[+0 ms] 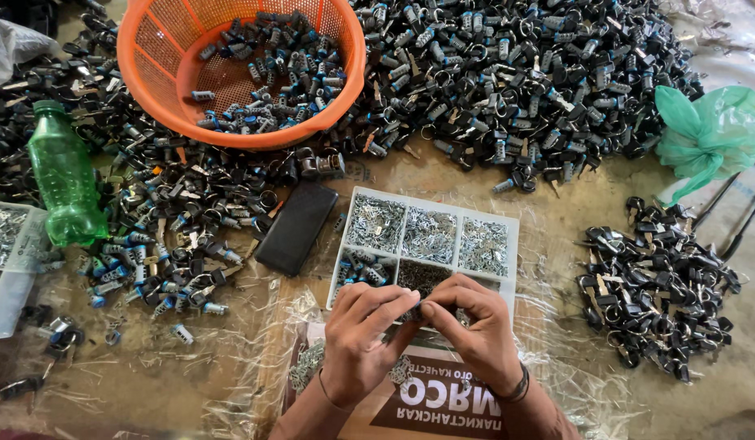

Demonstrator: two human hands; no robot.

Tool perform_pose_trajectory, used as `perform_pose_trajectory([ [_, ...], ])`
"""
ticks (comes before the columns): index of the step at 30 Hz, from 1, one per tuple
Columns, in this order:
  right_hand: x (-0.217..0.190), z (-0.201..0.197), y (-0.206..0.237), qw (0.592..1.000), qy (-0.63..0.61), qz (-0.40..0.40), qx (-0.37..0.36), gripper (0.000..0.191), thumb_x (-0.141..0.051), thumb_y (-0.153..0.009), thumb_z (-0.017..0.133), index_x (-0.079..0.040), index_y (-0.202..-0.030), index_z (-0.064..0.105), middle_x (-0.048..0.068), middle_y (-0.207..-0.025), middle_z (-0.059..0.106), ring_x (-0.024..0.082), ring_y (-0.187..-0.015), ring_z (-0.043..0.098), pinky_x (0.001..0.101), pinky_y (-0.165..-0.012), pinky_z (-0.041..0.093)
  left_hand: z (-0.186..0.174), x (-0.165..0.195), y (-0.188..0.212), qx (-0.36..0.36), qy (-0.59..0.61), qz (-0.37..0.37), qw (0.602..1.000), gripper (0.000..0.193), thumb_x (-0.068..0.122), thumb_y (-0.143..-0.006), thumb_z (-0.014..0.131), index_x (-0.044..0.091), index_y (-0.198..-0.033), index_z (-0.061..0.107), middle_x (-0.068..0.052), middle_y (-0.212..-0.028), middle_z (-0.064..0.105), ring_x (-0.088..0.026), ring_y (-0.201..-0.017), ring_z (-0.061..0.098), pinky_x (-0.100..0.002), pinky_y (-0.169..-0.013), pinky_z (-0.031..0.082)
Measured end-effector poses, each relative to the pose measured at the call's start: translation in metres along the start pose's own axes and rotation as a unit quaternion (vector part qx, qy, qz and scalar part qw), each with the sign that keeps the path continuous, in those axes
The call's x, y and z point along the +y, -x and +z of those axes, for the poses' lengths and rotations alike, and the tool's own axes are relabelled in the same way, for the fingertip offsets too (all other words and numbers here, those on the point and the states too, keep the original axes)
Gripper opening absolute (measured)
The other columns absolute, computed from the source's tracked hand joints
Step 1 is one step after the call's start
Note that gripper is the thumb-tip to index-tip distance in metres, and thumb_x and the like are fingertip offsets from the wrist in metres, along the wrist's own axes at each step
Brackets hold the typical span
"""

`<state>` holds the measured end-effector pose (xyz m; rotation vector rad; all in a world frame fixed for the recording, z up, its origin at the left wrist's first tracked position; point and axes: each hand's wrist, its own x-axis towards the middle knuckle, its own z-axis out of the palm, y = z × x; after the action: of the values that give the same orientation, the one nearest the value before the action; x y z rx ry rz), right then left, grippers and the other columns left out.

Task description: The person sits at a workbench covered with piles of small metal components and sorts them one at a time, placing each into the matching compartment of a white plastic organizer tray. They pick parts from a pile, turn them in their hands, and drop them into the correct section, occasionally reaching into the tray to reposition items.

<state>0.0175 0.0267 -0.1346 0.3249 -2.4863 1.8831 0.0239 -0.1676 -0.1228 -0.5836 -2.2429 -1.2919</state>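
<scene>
Workshop: heaps of lock cylinders

Illumination is soft, even daylight; the scene is bright and colours read clearly. Shadows are faint and short. The clear plastic sheet shows mild glare. Focus is sharp at centre; the frame corners darken and soften slightly, with minor wide-angle distortion.

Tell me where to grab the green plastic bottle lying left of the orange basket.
Grip the green bottle around its ribbed middle, coming from above. It lies on its side, cap pointing away, with key parts crowding its right side, so the top is the free approach.
</scene>
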Motion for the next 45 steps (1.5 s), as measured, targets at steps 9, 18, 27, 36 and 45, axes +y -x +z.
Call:
perform_pose_trajectory([
  [9, 0.001, 0.003, -0.009, 0.997, -0.033, 0.049, 0.048, 0.012, -0.004, -0.078, 0.084, -0.002, -0.088, 0.078, 0.004, -0.088, 0.068, 0.013, -0.073, 0.061, 0.0253, -0.063, 0.050, -0.003, -0.003, 0.002, 0.012, 0.016, 0.014, 1.000, 0.037, 0.009, -0.078, 0.089, 0.009, -0.113, 0.075, -0.003, -0.108, 0.074, -0.019, -0.093, 0.066, -0.035, -0.083, 0.050],
  [18, -0.029, 0.014, -0.019, 0.915, 0.366, -0.135, 0.099, 0.011, -0.013, -0.079, 0.082, -0.010, -0.089, 0.079, 0.003, -0.089, 0.069, 0.025, -0.084, 0.060, 0.0342, -0.073, 0.049, -0.006, -0.003, 0.004, 0.012, -0.008, -0.042, 0.999, 0.038, 0.016, -0.073, 0.089, 0.010, -0.108, 0.075, -0.004, -0.107, 0.075, -0.025, -0.096, 0.066, -0.035, -0.085, 0.053],
  [27, -0.024, 0.010, -0.014, 0.953, 0.268, -0.091, 0.105, 0.015, -0.012, -0.077, 0.083, -0.010, -0.091, 0.081, 0.001, -0.087, 0.073, 0.017, -0.079, 0.067, 0.0289, -0.068, 0.052, -0.007, -0.003, 0.002, 0.010, -0.003, -0.036, 0.999, 0.040, 0.014, -0.072, 0.089, 0.008, -0.109, 0.074, -0.005, -0.107, 0.074, -0.026, -0.096, 0.065, -0.037, -0.086, 0.052],
  [36, -0.029, 0.004, -0.001, 0.992, 0.114, -0.049, -0.015, 0.009, -0.007, -0.081, 0.080, -0.004, -0.089, 0.078, 0.005, -0.087, 0.071, 0.018, -0.078, 0.063, 0.0300, -0.069, 0.050, -0.012, -0.003, 0.004, 0.018, -0.011, -0.017, 1.000, 0.038, 0.014, -0.075, 0.088, 0.010, -0.111, 0.074, -0.003, -0.107, 0.073, -0.025, -0.097, 0.067, -0.037, -0.087, 0.052],
  [45, -0.027, 0.012, 0.004, 0.992, 0.129, -0.007, 0.006, 0.009, -0.005, -0.079, 0.080, -0.004, -0.087, 0.080, 0.004, -0.082, 0.072, 0.013, -0.070, 0.064, 0.0257, -0.061, 0.050, -0.016, -0.005, 0.006, 0.011, -0.017, 0.020, 1.000, 0.037, 0.011, -0.078, 0.087, 0.008, -0.112, 0.074, -0.003, -0.107, 0.072, -0.022, -0.095, 0.066, -0.038, -0.087, 0.050],
])
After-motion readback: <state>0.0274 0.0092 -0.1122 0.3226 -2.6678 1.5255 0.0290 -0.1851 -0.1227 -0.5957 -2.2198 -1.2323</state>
